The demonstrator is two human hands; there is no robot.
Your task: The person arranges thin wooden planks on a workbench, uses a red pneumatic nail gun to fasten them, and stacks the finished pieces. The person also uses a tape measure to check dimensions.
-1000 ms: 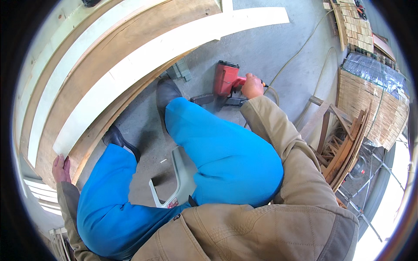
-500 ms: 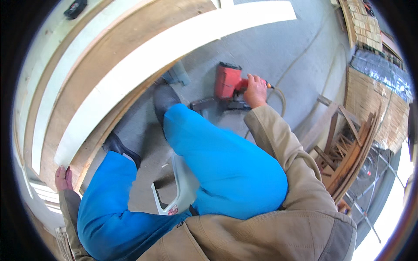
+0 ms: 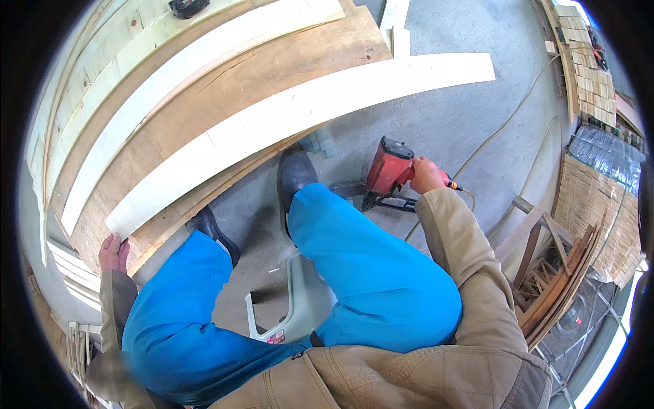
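My right hand (image 3: 426, 174) grips the handle of a red nail gun (image 3: 387, 169) held low over the concrete floor, beside my right knee. A thin hose (image 3: 501, 129) runs from the gun across the floor. My left hand (image 3: 112, 252) rests on the near end of a long pale plank (image 3: 293, 116) that lies on a brown board panel (image 3: 204, 102). I sit on a white plastic stool (image 3: 300, 303) in blue trousers, both black shoes by the panel's edge.
More pale planks (image 3: 177, 61) lie across the panel, with a small dark tool (image 3: 187, 7) at its far edge. Stacked woven panels (image 3: 599, 198) and a pile of wooden frames (image 3: 555, 273) stand to the right. White slats (image 3: 71, 273) lie at the left.
The view has shifted slightly. My right hand with the nail gun stays low over the floor near my knee; my left hand remains at the plank's end.
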